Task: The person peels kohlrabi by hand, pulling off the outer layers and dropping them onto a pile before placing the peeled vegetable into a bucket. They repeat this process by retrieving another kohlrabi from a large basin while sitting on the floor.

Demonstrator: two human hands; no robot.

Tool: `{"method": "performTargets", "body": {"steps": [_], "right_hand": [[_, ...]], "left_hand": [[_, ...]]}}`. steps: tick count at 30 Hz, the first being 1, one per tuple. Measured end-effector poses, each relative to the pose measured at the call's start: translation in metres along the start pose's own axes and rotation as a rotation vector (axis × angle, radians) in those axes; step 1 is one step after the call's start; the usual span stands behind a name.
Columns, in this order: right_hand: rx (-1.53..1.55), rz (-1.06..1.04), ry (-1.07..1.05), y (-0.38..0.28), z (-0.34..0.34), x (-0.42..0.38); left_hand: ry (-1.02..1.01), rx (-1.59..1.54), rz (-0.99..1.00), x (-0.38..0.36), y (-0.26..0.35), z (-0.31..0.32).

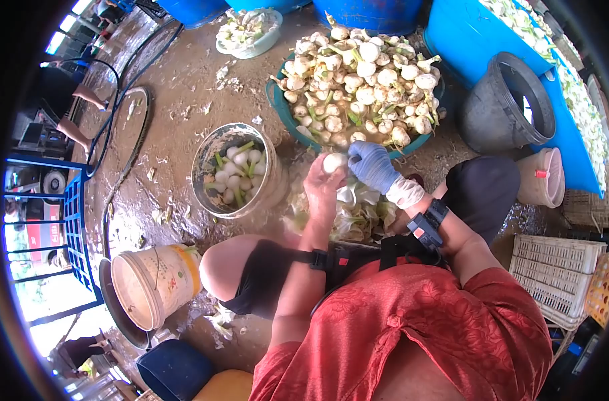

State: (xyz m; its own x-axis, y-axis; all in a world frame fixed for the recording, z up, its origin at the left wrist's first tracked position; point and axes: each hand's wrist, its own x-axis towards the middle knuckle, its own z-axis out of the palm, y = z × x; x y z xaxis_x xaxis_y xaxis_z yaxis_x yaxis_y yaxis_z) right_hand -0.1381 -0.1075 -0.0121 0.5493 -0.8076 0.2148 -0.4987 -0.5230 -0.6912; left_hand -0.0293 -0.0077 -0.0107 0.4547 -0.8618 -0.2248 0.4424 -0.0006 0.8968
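Note:
My bare left hand [323, 190] is closed around a peeled white bulb [334, 162], held up between thumb and fingers. Right beside the bulb, my right hand [372, 164] is curled shut in a blue glove; whatever its fingers grip is hidden. Just beyond both hands stands a wide teal tub [292, 127] heaped with whitish, soil-stained bulbs [361, 93] with stubs of green stem. To the left, a pail [198, 160] holds several clean white bulbs [241, 170] with green stalks. Loose white and green peelings [358, 217] lie below my hands.
A dark grey bucket [478, 120] stands on the right by a blue container [455, 47]. A pale bucket [134, 281] sits at my left knee, white crates [552, 274] at the right. A black hose [110, 187] crosses the wet floor; another person's arms [77, 130] show far left.

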Motion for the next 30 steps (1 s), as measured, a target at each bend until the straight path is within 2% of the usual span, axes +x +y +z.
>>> {"method": "performTargets", "body": {"steps": [2,4,7,9,10,11,12,16,19,21,25,27,28,30], "right_hand": [[0.066,0.013,0.022,0.013,0.002,0.000],[0.367,0.222,-0.037,0.013,-0.002,0.002],[0.488,0.147,-0.062,-0.002,-0.013,-0.006],[0.439,0.082,-0.048,-0.005,-0.010,-0.008],[0.308,0.045,-0.006,-0.005,-0.007,-0.008],[0.178,0.009,0.033,-0.004,-0.004,-0.008],[0.144,0.033,0.014,-0.004,-0.002,-0.007],[0.006,0.023,0.044,-0.002,0.004,-0.007],[0.113,0.056,0.048,0.002,0.005,-0.007],[0.179,0.099,0.019,0.002,0.005,-0.007],[0.202,0.120,0.008,0.008,0.006,-0.005],[0.165,0.136,0.087,0.026,0.009,-0.001],[0.258,0.295,0.039,0.038,0.009,-0.001],[0.267,0.356,0.013,0.054,0.006,-0.007]], "left_hand": [[-0.002,-0.053,-0.034,0.000,0.001,-0.001],[-0.004,-0.107,-0.067,0.001,0.002,-0.003],[0.024,-0.142,-0.080,0.002,0.003,-0.003],[0.060,-0.026,-0.059,0.003,0.003,0.000],[0.056,-0.026,-0.060,0.003,0.000,0.001],[0.051,0.060,0.035,0.002,-0.005,0.003],[0.048,0.146,0.131,0.002,-0.010,0.002],[0.022,0.235,0.208,0.004,-0.016,-0.003],[0.010,0.179,0.121,0.002,-0.005,0.000],[0.021,0.068,-0.017,-0.001,0.004,0.002],[0.000,0.045,-0.037,0.002,0.007,-0.002],[-0.032,-0.010,-0.043,0.001,0.010,-0.004],[-0.033,-0.008,-0.043,0.001,0.013,-0.004],[-0.081,-0.087,-0.094,0.001,0.016,-0.005]]}}
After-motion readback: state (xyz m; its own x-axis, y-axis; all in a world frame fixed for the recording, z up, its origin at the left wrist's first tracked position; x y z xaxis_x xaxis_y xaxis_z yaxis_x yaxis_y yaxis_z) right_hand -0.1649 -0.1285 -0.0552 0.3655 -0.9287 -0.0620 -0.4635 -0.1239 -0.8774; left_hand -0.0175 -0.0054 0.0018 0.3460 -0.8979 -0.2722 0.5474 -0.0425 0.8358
